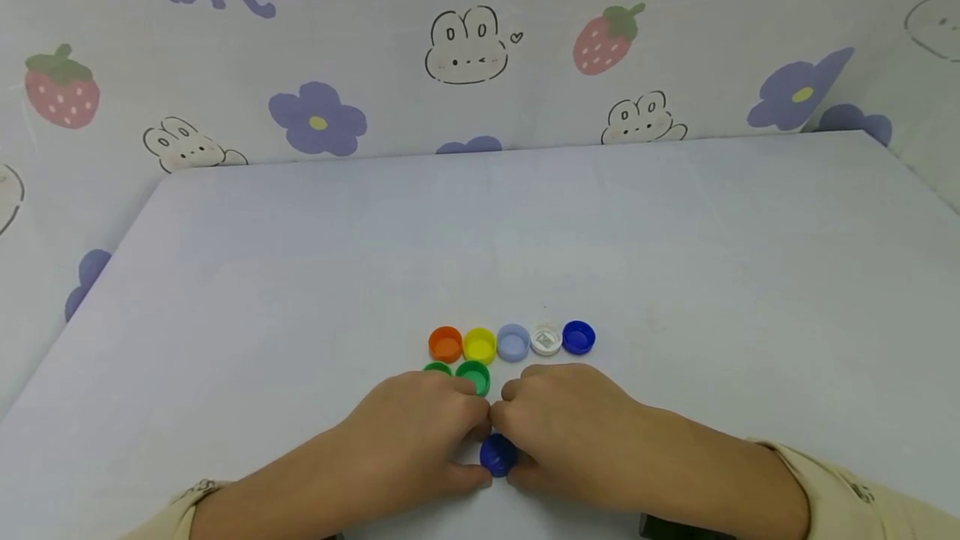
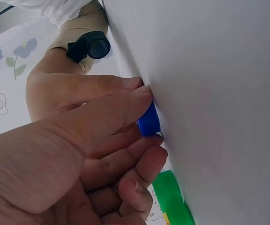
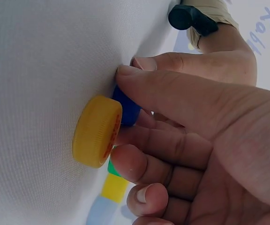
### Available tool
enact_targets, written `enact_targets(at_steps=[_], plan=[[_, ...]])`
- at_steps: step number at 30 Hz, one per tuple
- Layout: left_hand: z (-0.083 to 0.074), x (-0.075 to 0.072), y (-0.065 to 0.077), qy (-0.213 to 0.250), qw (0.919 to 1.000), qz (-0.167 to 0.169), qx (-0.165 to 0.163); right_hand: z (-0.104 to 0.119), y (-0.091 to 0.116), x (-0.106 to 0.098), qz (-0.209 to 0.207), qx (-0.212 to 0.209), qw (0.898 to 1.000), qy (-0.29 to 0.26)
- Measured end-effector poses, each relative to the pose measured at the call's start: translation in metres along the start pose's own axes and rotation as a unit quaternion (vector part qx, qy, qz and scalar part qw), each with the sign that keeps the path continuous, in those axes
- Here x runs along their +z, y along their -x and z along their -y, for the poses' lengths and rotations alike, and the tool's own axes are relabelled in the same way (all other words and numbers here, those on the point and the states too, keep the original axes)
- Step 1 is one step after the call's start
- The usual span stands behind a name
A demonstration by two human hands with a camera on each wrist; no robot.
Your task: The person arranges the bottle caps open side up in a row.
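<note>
A dark blue bottle cap lies on the white table between the two hands, its closed top facing up. My left hand pinches it from the left with thumb and fingers curled around its edge. From the right, my right hand pinches the same cap, and the fingertips of both hands nearly meet. In the right wrist view a yellow bottle cap sits beside the right fingers; the right hand hides it in the head view. Two green bottle caps lie just beyond the left hand, partly covered by it.
Behind the hands runs a row of upturned caps: orange, yellow, light blue, white and blue. A patterned cloth backdrop stands behind the white table.
</note>
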State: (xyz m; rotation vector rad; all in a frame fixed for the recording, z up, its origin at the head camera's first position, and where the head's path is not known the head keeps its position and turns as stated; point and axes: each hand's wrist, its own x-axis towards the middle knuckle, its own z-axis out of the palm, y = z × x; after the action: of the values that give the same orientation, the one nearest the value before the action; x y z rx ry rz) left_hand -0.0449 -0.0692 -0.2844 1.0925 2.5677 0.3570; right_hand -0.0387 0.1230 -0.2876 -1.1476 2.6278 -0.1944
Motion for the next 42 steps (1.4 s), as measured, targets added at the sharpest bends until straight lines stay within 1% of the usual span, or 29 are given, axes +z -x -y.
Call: enact_targets(at_steps=[5,9,11,13,15,18,22,25,26,29,32,34,35,37,39,40,42], plan=[[0.001,0.001,0.000,0.010,0.9999,-0.004,0.004,0.000,0.000,-0.001,0.001,0.002,1.000,0.000],[0.001,-0.001,0.000,0.025,0.9997,0.002,-0.003,0.000,0.001,-0.005,0.001,0.005,1.000,-0.003],[0.001,-0.003,0.001,0.032,0.9995,-0.003,-0.004,-0.001,0.003,-0.008,-0.005,0.003,1.000,-0.006],[0.001,-0.005,0.003,0.037,0.9991,-0.020,0.000,-0.002,0.004,-0.012,-0.015,0.000,1.000,-0.008],[0.002,-0.007,0.005,0.040,0.9982,-0.044,0.006,-0.003,0.007,-0.015,-0.027,-0.002,1.000,-0.013],[0.003,-0.011,0.009,0.060,0.9954,-0.075,0.006,-0.005,0.010,-0.020,-0.047,0.001,0.999,-0.022],[0.002,-0.016,0.010,0.103,0.9908,-0.087,-0.009,-0.006,0.013,-0.024,-0.070,0.002,0.997,-0.032],[0.003,-0.018,0.010,0.128,0.9872,-0.096,-0.007,-0.007,0.013,-0.026,-0.085,-0.006,0.996,-0.040],[0.003,-0.018,0.011,0.133,0.9858,-0.102,-0.003,-0.007,0.013,-0.026,-0.090,-0.007,0.995,-0.043],[0.005,-0.018,0.013,0.140,0.9805,-0.136,0.025,-0.008,0.013,-0.028,-0.106,-0.013,0.993,-0.051],[0.007,-0.020,0.014,0.137,0.9742,-0.171,0.056,-0.010,0.013,-0.030,-0.126,-0.016,0.989,-0.079],[0.008,-0.022,0.015,0.132,0.9707,-0.189,0.067,-0.012,0.012,-0.031,-0.138,-0.012,0.984,-0.111],[0.008,-0.023,0.015,0.125,0.9691,-0.201,0.070,-0.014,0.012,-0.031,-0.140,-0.007,0.981,-0.135],[0.008,-0.024,0.015,0.107,0.9649,-0.229,0.071,-0.016,0.010,-0.032,-0.145,0.003,0.970,-0.193],[0.008,-0.024,0.015,0.094,0.9590,-0.259,0.067,-0.019,0.008,-0.032,-0.142,0.011,0.955,-0.260],[0.007,-0.024,0.014,0.087,0.9551,-0.275,0.067,-0.020,0.007,-0.032,-0.139,0.012,0.945,-0.295],[0.007,-0.024,0.013,0.084,0.9455,-0.306,0.072,-0.022,0.005,-0.033,-0.133,0.004,0.922,-0.363]])
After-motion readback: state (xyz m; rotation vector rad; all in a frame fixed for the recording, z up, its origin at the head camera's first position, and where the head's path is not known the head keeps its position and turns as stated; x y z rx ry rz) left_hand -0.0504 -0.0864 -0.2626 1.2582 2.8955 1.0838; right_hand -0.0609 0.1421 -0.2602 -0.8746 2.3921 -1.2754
